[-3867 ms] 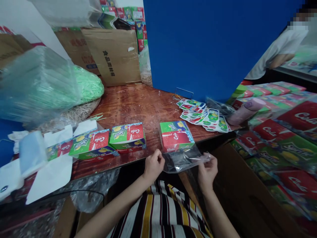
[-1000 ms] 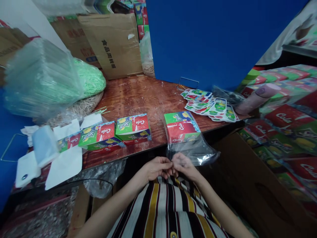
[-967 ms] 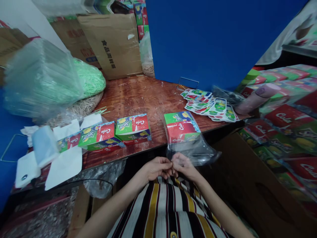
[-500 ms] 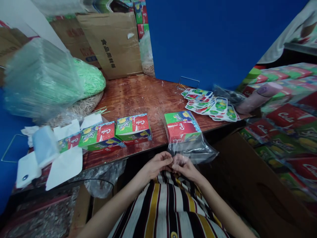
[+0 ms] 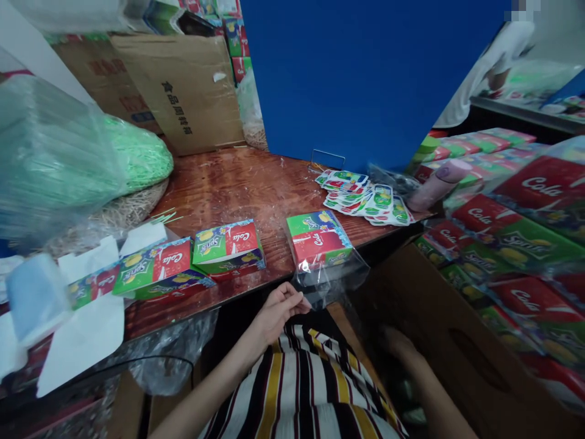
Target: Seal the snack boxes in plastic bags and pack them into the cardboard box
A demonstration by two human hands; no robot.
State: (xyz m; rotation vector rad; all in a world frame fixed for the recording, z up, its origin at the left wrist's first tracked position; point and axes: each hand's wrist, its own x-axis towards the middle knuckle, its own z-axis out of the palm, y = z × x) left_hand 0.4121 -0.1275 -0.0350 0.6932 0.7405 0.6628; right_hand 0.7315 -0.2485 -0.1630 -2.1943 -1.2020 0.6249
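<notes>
A red and green Cola and Sprite box (image 5: 319,245) sits inside a clear plastic bag (image 5: 333,279) at the near edge of the wooden table (image 5: 247,189). My left hand (image 5: 278,308) pinches the open end of that bag below the table edge. My right hand (image 5: 398,344) has dropped low to the right, beside my lap, in shadow and blurred; its fingers do not show clearly. Two more printed boxes (image 5: 228,247) lie to the left on the table.
Flat printed cartons (image 5: 363,198) are piled at the table's right end. Bagged boxes (image 5: 516,238) are stacked on the right. Green straws in plastic (image 5: 55,158), white paper sheets (image 5: 82,335) and a cardboard box (image 5: 183,91) stand left and behind. A person in white stands far right.
My right hand has let go of the bag's mouth and dropped down to the right. My left hand still holds the bag. The view has shifted slightly.
</notes>
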